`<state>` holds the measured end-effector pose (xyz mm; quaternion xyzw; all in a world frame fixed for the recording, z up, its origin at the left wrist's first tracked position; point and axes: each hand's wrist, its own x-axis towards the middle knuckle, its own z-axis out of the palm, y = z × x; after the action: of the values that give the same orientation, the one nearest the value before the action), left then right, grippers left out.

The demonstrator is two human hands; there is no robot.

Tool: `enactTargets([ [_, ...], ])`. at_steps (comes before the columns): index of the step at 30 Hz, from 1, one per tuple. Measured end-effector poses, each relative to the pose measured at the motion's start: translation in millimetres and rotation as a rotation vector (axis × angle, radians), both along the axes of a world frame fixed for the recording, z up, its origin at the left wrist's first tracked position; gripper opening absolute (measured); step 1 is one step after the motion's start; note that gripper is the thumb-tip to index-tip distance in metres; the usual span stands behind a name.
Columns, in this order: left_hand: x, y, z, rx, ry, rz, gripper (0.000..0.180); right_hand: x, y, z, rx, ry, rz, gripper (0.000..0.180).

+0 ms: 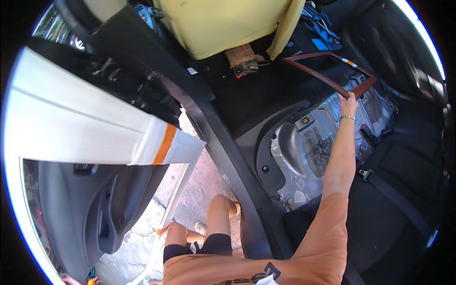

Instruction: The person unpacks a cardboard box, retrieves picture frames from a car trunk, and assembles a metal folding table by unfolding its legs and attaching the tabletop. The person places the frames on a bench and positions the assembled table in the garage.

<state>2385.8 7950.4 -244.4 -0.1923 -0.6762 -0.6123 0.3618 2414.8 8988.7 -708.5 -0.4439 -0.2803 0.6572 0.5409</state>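
My right arm reaches forward across the rear of a car interior. My right hand point(348, 101), with a bracelet at the wrist, closes on the near edge of a brown, window-shaped frame point(363, 87). A strip of orange and white tape crosses the frame's far side, and dark carpet shows through its opening. The frame lies tilted over the bare metal seat base point(304, 164). My left hand cannot be made out in the picture.
To the left a white car door point(95, 114) with orange tape stands open. A black sill point(223, 147) runs beside me. Ahead is a yellow-covered front seat point(228, 23), with a torn brown package point(243, 57) under it. A black seat backrest point(403, 166) with belts is at right.
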Motion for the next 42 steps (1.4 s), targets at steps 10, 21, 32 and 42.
enactTargets([
  [10, 44, -70, 11, 0.448, -0.019, -0.573, 0.052, 14, -117, 157, 0.142, -0.048, -0.014, 0.038],
  [21, 119, -124, -3, 0.580, -0.068, -0.211, 0.071, 30, -193, 366, 0.335, -0.097, -0.103, 0.028],
  [32, 164, -211, 24, 0.667, -0.192, -0.303, 0.079, 15, -375, 472, 0.479, -0.360, -0.105, 0.063],
  [42, 211, -317, 38, 0.914, 0.005, -0.363, 0.068, -30, -524, 514, 0.634, -0.500, 0.228, 0.044],
])
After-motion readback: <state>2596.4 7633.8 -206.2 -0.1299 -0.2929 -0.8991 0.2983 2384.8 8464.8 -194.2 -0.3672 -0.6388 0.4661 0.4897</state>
